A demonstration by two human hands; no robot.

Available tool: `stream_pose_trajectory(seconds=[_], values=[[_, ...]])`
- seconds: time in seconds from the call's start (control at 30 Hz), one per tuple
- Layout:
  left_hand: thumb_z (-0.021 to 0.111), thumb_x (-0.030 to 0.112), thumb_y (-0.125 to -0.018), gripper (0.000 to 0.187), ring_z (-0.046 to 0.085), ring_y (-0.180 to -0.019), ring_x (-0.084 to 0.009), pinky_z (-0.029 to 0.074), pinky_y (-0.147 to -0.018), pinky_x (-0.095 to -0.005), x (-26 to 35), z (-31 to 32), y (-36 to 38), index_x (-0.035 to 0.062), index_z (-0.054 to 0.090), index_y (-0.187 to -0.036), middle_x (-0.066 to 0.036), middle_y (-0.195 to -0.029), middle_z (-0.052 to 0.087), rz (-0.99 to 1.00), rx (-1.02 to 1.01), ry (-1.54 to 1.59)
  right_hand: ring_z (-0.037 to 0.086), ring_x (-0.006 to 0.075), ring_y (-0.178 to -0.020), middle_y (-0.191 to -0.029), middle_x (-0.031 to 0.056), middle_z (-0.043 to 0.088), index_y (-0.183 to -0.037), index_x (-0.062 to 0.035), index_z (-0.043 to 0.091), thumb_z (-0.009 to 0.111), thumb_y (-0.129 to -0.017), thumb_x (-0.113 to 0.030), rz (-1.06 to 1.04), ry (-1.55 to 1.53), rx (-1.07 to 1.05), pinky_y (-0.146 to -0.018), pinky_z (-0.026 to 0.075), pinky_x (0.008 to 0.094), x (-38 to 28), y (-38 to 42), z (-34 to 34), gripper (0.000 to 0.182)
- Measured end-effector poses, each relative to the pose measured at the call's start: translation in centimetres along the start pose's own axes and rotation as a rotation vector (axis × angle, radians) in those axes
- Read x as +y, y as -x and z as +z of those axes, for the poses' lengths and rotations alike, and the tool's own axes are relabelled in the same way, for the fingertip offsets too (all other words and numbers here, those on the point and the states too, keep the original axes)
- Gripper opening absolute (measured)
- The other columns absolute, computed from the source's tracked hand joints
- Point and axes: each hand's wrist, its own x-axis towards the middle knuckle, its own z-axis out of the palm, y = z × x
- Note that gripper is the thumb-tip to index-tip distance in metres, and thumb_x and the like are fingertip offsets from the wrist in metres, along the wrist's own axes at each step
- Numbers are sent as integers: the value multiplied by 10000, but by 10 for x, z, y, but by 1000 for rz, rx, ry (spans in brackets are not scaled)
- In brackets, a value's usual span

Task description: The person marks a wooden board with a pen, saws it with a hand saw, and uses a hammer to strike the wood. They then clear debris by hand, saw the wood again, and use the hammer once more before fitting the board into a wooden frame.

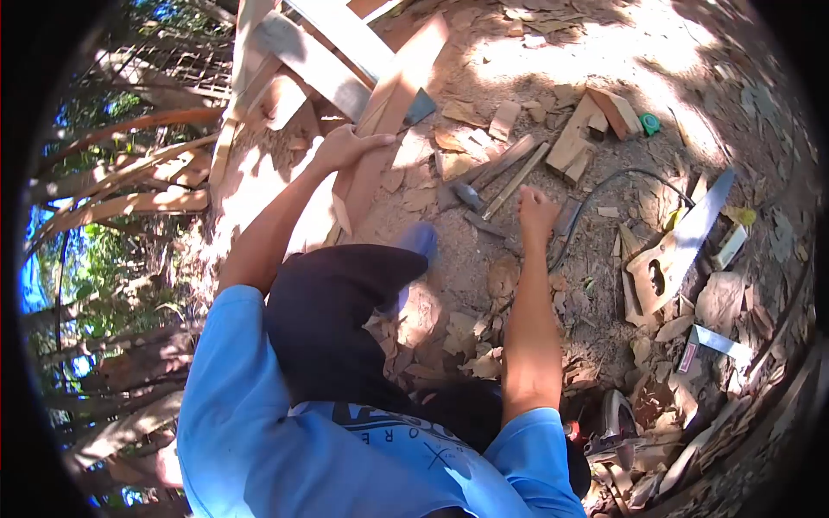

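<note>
My left hand (347, 147) is wrapped round the edge of a reddish-brown wooden board (393, 99), which lies at a slant in the upper middle. Beneath that board, near my fingers, shows a dark flat piece (420, 108). My right hand (537, 210) is closed above the ground, its fingers curled; whether anything is inside cannot be made out. Just left of it lie a hammer (469, 197) and a narrow wooden strip (516, 180). Wooden blocks (577, 138) sit beyond my right hand.
On the right lie a handsaw (682, 246), a try square (724, 343) and a green tape measure (649, 123). A black cable (604, 183) curves over the leaf-covered ground. Long planks (313, 62) stand at the upper left, beside branches (129, 177).
</note>
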Motion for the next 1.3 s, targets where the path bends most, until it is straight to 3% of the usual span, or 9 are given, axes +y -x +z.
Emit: stream_pose_trajectory(seconds=[0.07, 0.2, 0.27, 0.5, 0.67, 0.93, 1.03, 1.13, 1.3], values=[[686, 829, -676, 1047, 742, -857, -307, 575, -756, -374, -16, -6, 39, -145, 696, -1058, -243, -921, 732, -198, -139, 58, 605, 101, -593, -745, 36, 670, -1025, 32, 730, 686, -939, -227, -8, -17, -191, -537, 470, 257, -16, 30, 28, 276], [666, 860, -675, 1051, 704, -692, -275, 562, -636, -392, -66, 41, 84, -158, 698, -933, -198, -818, 711, -453, -148, 149, 701, 258, -742, -751, 139, 720, -982, 19, 762, 663, -900, -308, -7, 90, -258, -702, 524, 371, 21, 59, 65, 351], [593, 904, -686, 1103, 722, -901, -373, 557, -803, -415, -73, 72, 108, -143, 721, -1009, -296, -963, 715, -532, -206, 205, 720, 315, -776, -766, 155, 730, -975, 5, 769, 666, -897, -293, -25, 269, -265, -736, 537, 403, 62, 57, 73, 325], [615, 688, -893, 772, 668, -937, -248, 531, -796, -390, -114, 104, 194, 25, 668, -1286, -104, -1046, 717, -334, -849, 624, 678, 335, -1006, -1051, 176, 713, -1146, -41, 724, 700, -883, -307, -291, 763, -191, -890, 522, 414, -7, 91, 60, 375], [592, 559, -964, 620, 684, -961, -222, 524, -845, -380, -195, 163, 210, 45, 658, -1304, -106, -1143, 722, -357, -749, 829, 562, 305, -1188, -1182, 107, 654, -1150, -67, 679, 771, -823, -377, -944, 1372, -127, -1081, 392, 510, -20, 50, 120, 460], [652, 415, -952, 460, 677, -980, -271, 509, -890, -393, -260, 164, 147, 57, 673, -1241, -140, -1117, 713, -176, -456, 770, 510, 298, -1271, -1279, 110, 633, -1201, -36, 631, 747, -852, -417, -356, 2146, -401, -1108, 337, 580, -96, 35, 130, 530], [650, 390, -959, 404, 657, -1038, -297, 505, -920, -415, -268, 163, 111, 84, 675, -1222, -117, -1167, 683, 14, -169, 608, 512, 313, -1269, -1392, 111, 560, -1285, -52, 579, 700, -888, -315, -570, 2061, -122, -1097, 359, 570, -98, 22, 105, 492], [644, 350, -966, 350, 609, -1166, -277, 472, -1001, -422, -257, 174, 56, 119, 672, -1227, -88, -1229, 648, 246, 99, 586, 509, 340, -1267, -1377, 111, 546, -1271, -92, 591, 656, -921, -274, -1020, 1932, -330, -1027, 420, 539, -75, 0, 124, 400], [640, 380, -952, 323, 371, -1445, -275, 277, -1190, -555, -225, 212, -8, 199, 687, -1216, -82, -1448, 517, 482, 287, 342, 526, 330, -1247, -1203, 104, 599, -1150, -98, 593, 704, -812, -211, -915, 2075, -581, -1065, 408, 530, -32, -28, 162, 373]])
